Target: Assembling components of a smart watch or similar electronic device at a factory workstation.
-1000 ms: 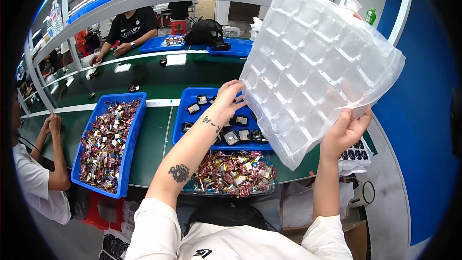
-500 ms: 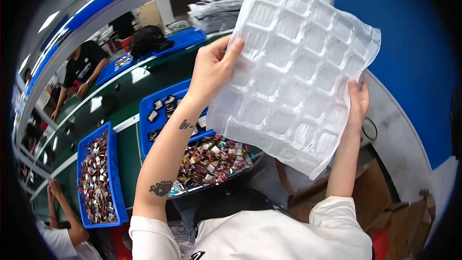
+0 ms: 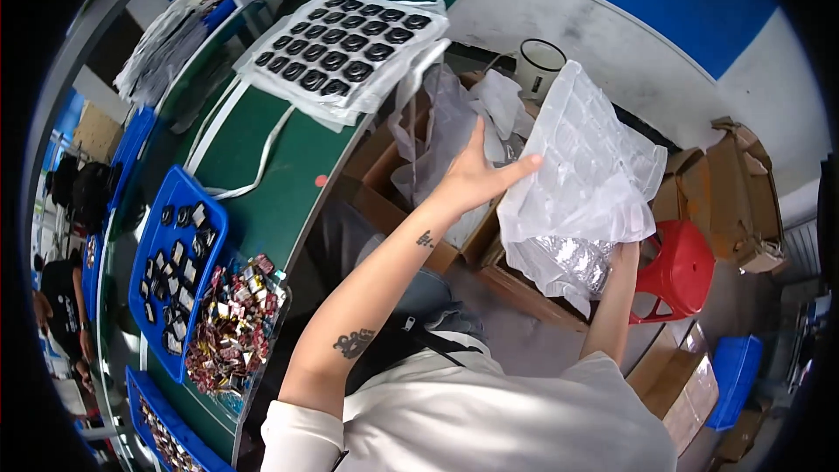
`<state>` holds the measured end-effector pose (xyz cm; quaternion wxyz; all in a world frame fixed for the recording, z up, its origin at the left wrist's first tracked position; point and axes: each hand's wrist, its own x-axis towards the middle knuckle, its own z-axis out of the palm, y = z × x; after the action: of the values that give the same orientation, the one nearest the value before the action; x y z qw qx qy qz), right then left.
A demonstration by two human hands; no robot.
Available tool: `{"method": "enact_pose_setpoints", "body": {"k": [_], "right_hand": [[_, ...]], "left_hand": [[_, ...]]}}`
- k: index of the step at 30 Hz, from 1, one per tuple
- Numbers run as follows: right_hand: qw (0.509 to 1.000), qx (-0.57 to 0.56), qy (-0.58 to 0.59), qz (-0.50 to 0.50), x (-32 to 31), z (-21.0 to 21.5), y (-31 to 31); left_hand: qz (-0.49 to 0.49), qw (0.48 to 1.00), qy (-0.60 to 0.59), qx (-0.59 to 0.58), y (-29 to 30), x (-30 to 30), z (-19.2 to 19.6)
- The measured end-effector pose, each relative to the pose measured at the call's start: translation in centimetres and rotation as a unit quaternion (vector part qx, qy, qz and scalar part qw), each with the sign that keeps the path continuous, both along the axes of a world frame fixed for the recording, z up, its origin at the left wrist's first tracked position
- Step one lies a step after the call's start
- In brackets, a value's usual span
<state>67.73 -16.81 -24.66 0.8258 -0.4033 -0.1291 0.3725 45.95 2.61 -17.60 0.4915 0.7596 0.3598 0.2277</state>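
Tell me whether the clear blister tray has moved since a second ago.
Yes. The clear blister tray has swung right, off the green bench, and now sits over the cardboard boxes.

White short-sleeved shirt; dark tattoos on the left forearm (image 3: 367,297), apparently one near the wrist.

Bright, even indoor light fills the view, nothing dim in the middle. Glare flashes off the clear blister tray (image 3: 587,166) and the crumpled plastic bag (image 3: 441,122) beside it, washing out their detail. Soft shadow sits under the green table (image 3: 271,201) edge, over the cardboard boxes (image 3: 384,183). Fisheye bending is strong: the table curves like a bow, and the corners fall into black vignette. Small parts near the left rim look squeezed and slightly soft.
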Motion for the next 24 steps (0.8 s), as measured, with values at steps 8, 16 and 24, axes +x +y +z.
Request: {"method": "enact_pose_setpoints", "body": {"k": [8, 16, 24], "right_hand": [[0.995, -0.088, -0.023, -0.033, 3.3, -6.0, -5.6], [0.957, -0.259, -0.115, 0.070, -0.5, -8.0, -0.5], [0.939, -0.316, -0.135, -0.003, 2.0, -5.2, -3.8]], "left_hand": [[0.095, 0.988, 0.098, 0.076, 0.4, -0.2, -6.2], [0.010, 0.989, 0.121, 0.079, 1.1, -3.3, -11.5], [0.166, 0.937, 0.299, 0.068, 3.2, -5.5, -11.1]]}}
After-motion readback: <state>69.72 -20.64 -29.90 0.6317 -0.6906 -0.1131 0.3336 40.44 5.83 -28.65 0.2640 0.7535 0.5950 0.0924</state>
